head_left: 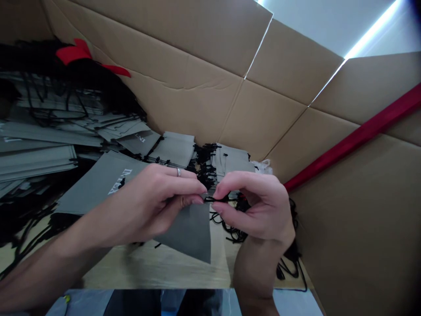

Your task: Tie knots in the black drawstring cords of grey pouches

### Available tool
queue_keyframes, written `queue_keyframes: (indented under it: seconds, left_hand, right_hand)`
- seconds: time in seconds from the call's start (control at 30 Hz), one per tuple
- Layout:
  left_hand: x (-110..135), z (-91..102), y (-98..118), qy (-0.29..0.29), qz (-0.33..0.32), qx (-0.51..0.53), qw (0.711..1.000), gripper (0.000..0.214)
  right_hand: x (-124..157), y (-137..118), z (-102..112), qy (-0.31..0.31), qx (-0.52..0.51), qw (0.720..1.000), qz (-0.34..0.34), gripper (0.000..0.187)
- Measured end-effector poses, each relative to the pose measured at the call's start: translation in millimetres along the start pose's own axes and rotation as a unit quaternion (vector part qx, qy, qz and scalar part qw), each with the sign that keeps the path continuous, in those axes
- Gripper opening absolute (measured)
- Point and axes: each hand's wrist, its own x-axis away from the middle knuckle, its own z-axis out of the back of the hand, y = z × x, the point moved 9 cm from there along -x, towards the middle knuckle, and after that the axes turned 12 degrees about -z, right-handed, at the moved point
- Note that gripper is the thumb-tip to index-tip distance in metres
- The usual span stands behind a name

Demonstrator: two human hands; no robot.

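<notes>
My left hand (pixel 164 197) pinches a black cord (pixel 209 199) between thumb and fingertips. Facing it, my right hand (pixel 256 204) is closed in a pinch on the same cord, a short way to the right. A flat grey piece like a pouch (pixel 189 230), printed with white letters at its left part, lies under and behind my left hand. Whether the cord is fixed to it is hidden by my fingers. More loose black cords (pixel 235 228) lie on the table beneath my right hand.
Piles of flat grey pouches (pixel 36 160) with black cords fill the left side. Smaller stacks (pixel 174 147) stand at the back against a cardboard wall (pixel 184 57). A red strip (pixel 358 131) runs along the right wall. The pale table (pixel 164 272) ends near my body.
</notes>
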Motion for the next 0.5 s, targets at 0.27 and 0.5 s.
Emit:
queue_keyframes:
  seconds: [0.27,0.5]
  left_hand:
    - [4,-8.2,9,-0.085,-0.061,0.142,0.984,0.033]
    - [2,0.0,7,-0.074,-0.053,0.098,0.991,0.022]
  right_hand:
    - [5,9,-1,-0.027,-0.102,0.994,0.021,0.010]
    - [4,19,4,-0.010,-0.162,0.987,0.006,0.025]
